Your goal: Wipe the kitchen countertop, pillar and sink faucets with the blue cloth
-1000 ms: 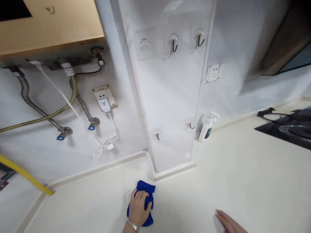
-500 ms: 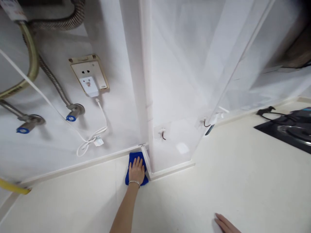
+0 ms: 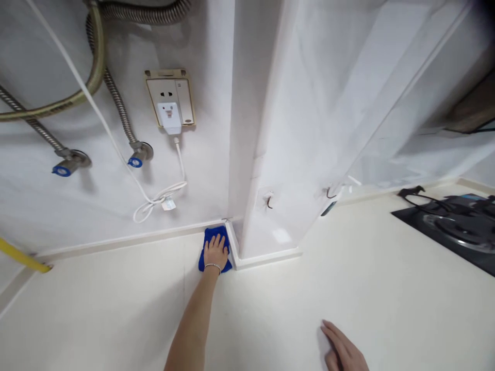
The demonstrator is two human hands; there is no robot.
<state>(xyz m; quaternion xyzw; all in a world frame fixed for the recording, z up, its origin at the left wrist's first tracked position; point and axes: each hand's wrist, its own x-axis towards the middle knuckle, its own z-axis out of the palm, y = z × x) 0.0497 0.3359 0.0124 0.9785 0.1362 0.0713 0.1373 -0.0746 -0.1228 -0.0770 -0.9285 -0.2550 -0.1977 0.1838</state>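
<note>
My left hand (image 3: pixel 215 253), a thin bracelet at its wrist, lies palm down with spread fingers on a blue cloth (image 3: pixel 210 236). The cloth rests flat on the pale countertop (image 3: pixel 270 314), in the corner where the back wall meets a white boxed-out column (image 3: pixel 282 216). Cloth shows around the fingers; the part under the palm is hidden. Lower right, my right hand (image 3: pixel 342 348) is partly in view over the countertop, fingers stretched out and nothing in them. I cannot tell if its fingertips touch the surface.
Above the cloth are a wall socket (image 3: pixel 171 100) with a plug and looped white cord (image 3: pixel 154 198). Two blue-capped valves (image 3: pixel 141 154) and hoses sit left. A yellow pipe (image 3: pixel 23 256) enters the counter. Hooks (image 3: pixel 269 201) mark the column; a black cooktop (image 3: pixel 456 226) stands right.
The camera view has shifted, so the wall fittings appear farther right and higher. My left hand stays on the cloth in the corner. More of my right hand shows.
</note>
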